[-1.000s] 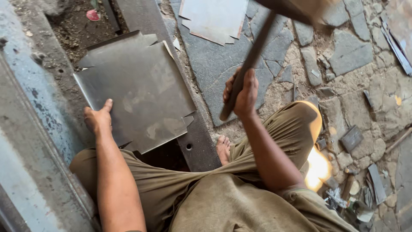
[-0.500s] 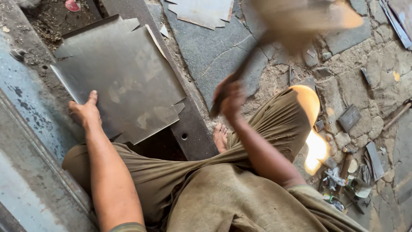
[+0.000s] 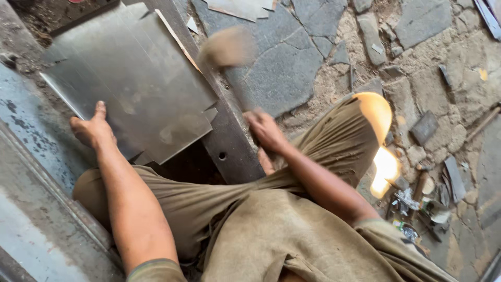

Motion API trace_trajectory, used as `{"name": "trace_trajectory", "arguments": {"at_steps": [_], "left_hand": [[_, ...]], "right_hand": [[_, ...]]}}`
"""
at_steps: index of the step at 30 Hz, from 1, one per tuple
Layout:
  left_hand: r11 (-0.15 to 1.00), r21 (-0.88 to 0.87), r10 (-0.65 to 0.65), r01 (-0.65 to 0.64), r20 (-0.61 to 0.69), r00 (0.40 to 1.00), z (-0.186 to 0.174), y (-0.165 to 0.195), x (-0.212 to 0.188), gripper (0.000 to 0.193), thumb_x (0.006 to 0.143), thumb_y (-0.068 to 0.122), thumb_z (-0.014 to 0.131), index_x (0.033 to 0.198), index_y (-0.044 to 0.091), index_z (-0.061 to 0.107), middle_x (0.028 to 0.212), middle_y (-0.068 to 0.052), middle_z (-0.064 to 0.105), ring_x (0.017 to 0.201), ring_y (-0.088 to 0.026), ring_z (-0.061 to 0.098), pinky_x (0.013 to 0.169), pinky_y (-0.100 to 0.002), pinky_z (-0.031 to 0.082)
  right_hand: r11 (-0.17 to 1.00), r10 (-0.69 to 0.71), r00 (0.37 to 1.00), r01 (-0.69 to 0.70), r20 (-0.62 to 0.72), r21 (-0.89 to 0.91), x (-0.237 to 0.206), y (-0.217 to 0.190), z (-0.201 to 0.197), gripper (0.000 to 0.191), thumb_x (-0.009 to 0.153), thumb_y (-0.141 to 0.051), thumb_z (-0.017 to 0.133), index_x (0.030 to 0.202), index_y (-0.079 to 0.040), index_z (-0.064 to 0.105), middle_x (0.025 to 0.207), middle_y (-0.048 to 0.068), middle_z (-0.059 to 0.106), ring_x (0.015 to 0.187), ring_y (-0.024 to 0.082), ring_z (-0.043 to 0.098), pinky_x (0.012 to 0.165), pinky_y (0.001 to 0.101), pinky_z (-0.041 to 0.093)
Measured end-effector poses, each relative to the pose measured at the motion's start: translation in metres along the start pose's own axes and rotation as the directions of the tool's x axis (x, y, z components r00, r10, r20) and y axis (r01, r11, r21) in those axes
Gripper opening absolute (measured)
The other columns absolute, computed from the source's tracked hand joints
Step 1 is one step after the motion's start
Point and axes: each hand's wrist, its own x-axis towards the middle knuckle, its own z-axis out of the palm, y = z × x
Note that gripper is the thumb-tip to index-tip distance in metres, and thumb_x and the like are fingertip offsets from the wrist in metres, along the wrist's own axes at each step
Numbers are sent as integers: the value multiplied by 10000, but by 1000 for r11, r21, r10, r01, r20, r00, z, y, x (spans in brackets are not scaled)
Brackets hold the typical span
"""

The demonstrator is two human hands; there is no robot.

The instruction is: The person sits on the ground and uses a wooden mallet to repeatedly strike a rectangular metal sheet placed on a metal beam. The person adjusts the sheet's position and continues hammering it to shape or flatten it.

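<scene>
- Two bare hands are at work over a notched metal sheet that lies in the upper left of the frame.
- Left hand rests at the sheet's lower left edge, fingers spread flat and thumb up, pressing on the sheet rather than gripping it.
- Right hand, at the frame's centre, is clenched around the handle of a mallet; the mallet's pale head is a blur at upper centre, just above the sheet's right edge.
- Sheet's right edge lies over a dark steel bar that runs diagonally from the top of the frame down to the centre; a small hole shows near the bar's lower end.
- Person sits low with knees bent in olive-brown trousers, and a bare foot shows just below the right hand.
- Cracked stone paving fills the upper right, with more cut sheet pieces lying at the top edge.
- Small metal scraps lie scattered along the right side.
</scene>
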Motion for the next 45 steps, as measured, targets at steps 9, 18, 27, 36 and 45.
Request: {"name": "trace_trajectory", "arguments": {"at_steps": [9,18,27,36,45], "left_hand": [[1000,-19,-9,9,-6,1000,0,-1,4,627,817,324,939,1184,-37,580,1185,-206,693,1043,-319,726,903,-407,611],[988,110,117,-110,-63,991,-5,3,4,686,815,398,999,1156,-37,592,1165,-223,691,1040,-368,713,917,-418,584],[990,122,80,-70,-77,994,-5,9,1,757,775,432,983,1211,-35,576,1184,-225,678,1056,-387,689,912,-437,564],[994,104,38,-33,-44,998,-6,12,-2,714,775,423,978,1181,-29,603,1176,-223,697,1049,-372,701,911,-428,571],[986,111,128,-124,-35,991,-4,11,-1,688,779,402,1000,1150,-32,616,1130,-246,696,1015,-403,696,878,-457,561]], "right_hand": [[760,188,974,-64,-125,647,-28,19,5,297,1048,-340,525,1023,-44,526,728,77,584,522,155,548,426,334,494],[841,170,978,-207,119,500,-42,31,7,332,1073,-384,497,992,-66,543,693,25,595,484,92,558,391,269,521],[891,354,891,-414,284,185,-40,21,2,375,1074,-422,500,957,-69,550,664,30,596,486,96,571,420,263,514],[856,442,864,-486,241,176,-10,-2,18,297,1080,-364,487,976,-92,543,681,33,561,509,102,517,400,255,452],[899,-51,996,79,-76,430,15,0,26,353,1091,-391,488,969,-79,597,675,28,605,495,79,550,434,255,468]]}}
